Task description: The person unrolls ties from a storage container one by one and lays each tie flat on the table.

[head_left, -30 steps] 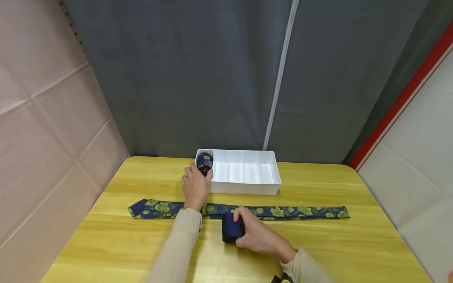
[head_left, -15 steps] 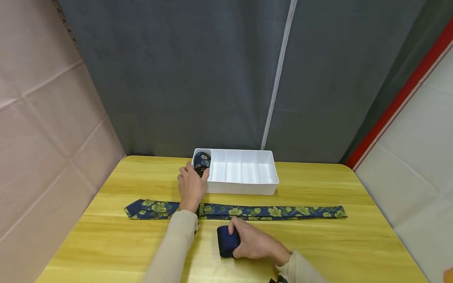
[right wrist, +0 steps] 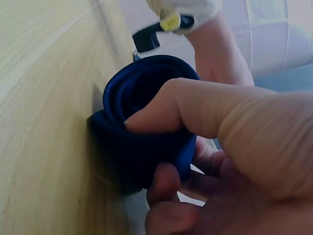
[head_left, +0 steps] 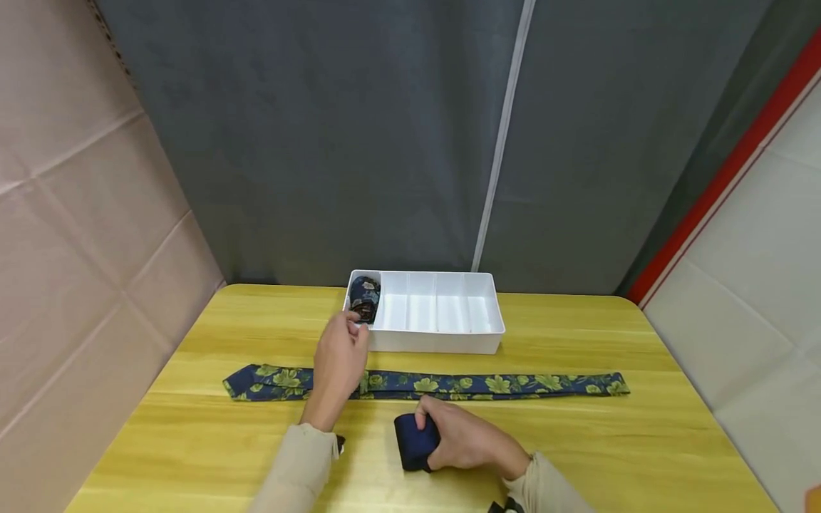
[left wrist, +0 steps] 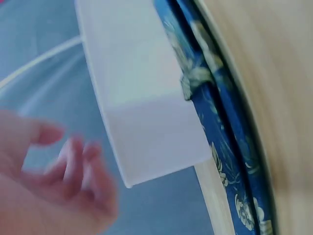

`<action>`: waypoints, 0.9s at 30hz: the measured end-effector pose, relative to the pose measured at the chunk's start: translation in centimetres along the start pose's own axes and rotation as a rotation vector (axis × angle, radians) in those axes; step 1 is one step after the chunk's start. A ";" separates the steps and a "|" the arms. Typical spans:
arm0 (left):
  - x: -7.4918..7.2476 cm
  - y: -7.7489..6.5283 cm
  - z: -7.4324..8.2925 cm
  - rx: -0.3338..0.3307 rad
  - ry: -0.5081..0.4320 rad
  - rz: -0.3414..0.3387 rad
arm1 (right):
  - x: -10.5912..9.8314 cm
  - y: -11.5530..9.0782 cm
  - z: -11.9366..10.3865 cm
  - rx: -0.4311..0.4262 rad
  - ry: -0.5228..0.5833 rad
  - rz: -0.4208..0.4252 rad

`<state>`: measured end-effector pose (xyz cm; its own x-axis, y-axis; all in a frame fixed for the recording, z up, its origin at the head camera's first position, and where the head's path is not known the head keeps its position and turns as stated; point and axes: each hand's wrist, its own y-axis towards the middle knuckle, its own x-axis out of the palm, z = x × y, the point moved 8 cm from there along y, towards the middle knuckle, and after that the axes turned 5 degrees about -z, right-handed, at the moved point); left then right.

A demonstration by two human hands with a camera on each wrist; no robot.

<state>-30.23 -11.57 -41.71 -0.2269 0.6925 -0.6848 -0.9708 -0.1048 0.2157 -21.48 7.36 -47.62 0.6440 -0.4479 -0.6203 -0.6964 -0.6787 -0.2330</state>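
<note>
My right hand (head_left: 465, 438) grips a rolled navy necktie (head_left: 413, 445) low over the table. In the right wrist view, the thumb presses into the coil of the rolled necktie (right wrist: 146, 68) while the fingers curl beneath it. My left hand (head_left: 338, 356) hangs just in front of the white divided box (head_left: 442, 343), its fingers loosely bent around nothing, as the left hand (left wrist: 63, 181) also shows in the left wrist view. A dark floral rolled necktie (head_left: 365, 292) sits in the box's leftmost compartment. Between me and the box, a navy necktie with yellow-green flowers (head_left: 513, 385) lies stretched out, passing under my left arm.
A yellow wood-grain table (head_left: 192, 442) bears everything. Behind it hangs a dark grey curtain (head_left: 359, 142). Pale fabric walls (head_left: 83, 285) stand on both sides, and a red strip (head_left: 725, 178) edges the right one.
My left hand has drawn back from the rolled floral necktie in the box toward me. My right hand has moved slightly nearer to me with the rolled navy necktie.
</note>
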 end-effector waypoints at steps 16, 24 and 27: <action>6.6 -9.0 0.5 0.113 0.019 -0.914 | -0.1 0.0 0.2 -0.040 -0.006 -0.029; 7.6 -9.1 0.7 0.154 0.043 -0.850 | -0.3 -0.1 0.3 -0.014 -0.049 0.004; 7.8 -9.1 0.4 0.141 0.012 -0.856 | -0.1 -0.2 0.2 0.003 -0.054 0.015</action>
<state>-23.12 -4.92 -48.80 0.5755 0.4850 -0.6585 -0.7897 0.5388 -0.2934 -21.46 7.66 -47.63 0.6157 -0.4259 -0.6629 -0.7068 -0.6705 -0.2256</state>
